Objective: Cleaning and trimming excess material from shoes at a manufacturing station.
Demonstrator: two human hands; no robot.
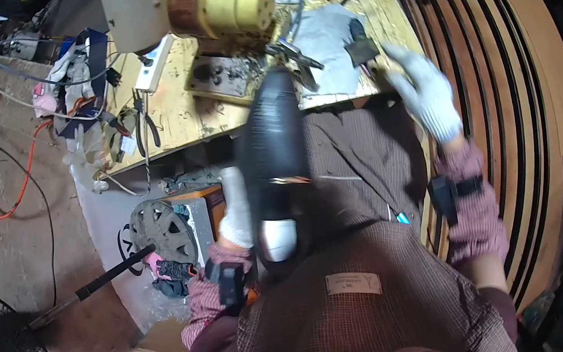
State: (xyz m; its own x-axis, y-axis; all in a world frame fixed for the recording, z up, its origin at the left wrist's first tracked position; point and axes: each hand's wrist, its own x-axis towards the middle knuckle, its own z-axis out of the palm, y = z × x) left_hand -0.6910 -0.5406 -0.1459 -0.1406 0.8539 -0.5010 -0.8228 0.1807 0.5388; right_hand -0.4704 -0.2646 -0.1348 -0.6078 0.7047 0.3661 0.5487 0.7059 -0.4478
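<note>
A black pointed shoe [273,130] stands out in front of me, its toe toward the workbench, with a white patch at its heel end. Along its left side is my left hand [233,209] in a white knit glove, gripping it; the shoe hides most of the fingers. My right hand [425,92], gloved the same way, is raised by the bench's right edge with its fingers apart and nothing in it. Closest to its fingertips lies a tool with a dark blocky head [363,52], on a grey cloth [326,38]. Pliers [296,55] lie beyond the shoe's toe.
A yellow motor-like machine [223,1] stands on the wooden bench [180,129], near a white power strip [154,65]. Cutting pliers [147,127] hang over its front left edge. Black metal bars [497,107] run along the right. A fan [12,347] stands at lower left.
</note>
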